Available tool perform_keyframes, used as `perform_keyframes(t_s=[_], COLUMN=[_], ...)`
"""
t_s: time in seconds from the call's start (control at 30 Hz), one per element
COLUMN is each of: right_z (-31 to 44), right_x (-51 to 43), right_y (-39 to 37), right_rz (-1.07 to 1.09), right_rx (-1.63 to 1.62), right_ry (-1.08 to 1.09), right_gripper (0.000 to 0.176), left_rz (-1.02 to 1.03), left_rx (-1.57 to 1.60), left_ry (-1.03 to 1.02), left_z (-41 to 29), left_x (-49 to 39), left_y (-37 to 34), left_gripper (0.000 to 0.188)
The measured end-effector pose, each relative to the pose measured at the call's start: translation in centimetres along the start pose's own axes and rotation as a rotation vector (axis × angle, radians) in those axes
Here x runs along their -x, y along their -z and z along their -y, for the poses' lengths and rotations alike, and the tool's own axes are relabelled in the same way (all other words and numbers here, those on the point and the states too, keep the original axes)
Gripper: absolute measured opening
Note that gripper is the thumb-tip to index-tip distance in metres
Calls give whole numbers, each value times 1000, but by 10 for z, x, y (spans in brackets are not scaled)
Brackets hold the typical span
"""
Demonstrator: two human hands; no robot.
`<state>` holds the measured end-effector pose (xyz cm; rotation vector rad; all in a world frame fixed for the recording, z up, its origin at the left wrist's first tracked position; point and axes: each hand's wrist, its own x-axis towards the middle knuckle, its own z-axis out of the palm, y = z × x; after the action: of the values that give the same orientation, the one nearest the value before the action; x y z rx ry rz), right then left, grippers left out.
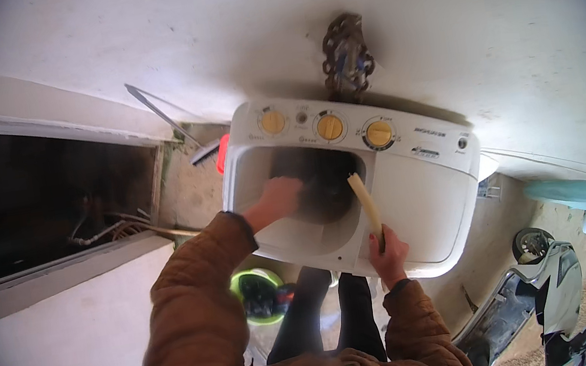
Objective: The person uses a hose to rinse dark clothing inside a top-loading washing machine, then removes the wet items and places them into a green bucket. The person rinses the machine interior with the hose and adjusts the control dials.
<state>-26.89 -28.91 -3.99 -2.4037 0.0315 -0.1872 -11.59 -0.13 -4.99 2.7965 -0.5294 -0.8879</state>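
Note:
In front of me stands a white twin-tub washing machine [423, 197] with three yellow knobs [329, 127] on its back panel. My right hand [389, 254] grips a pale, flexible hose [365, 200] by its near end, beside the partition between the two sides. The hose's other end points up over the right rim of the open wash tub [255, 174]. Over the left part of that tub is my left hand [275, 200], blurred and bent inward; its fingers cannot be made out clearly. Something dark [328, 189], unclear in detail, fills the tub's middle.
A green-rimmed basin [282, 316] with dark contents sits on the floor by my legs. A long-handled broom [206, 151] leans behind the machine's left side, near a red object [223, 153]. Chain-like brown metal [347, 55] hangs on the wall. At right stands a scooter [561, 285].

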Motion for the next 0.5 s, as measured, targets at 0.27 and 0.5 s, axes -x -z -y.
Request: perform_keyframes(t_s=[0.27, 0.5], right_z=[-8, -5], right_x=[0, -2], right_y=[-1, -1], right_rz=[-73, -45], right_rx=[-48, -96], right_ry=[42, 15], right_gripper=[28, 27], left_rz=[-468, -480], left_rx=[184, 1053], left_ry=[-81, 200], left_z=[-28, -28], left_x=[135, 190], left_y=[184, 235], left_gripper=[22, 19])
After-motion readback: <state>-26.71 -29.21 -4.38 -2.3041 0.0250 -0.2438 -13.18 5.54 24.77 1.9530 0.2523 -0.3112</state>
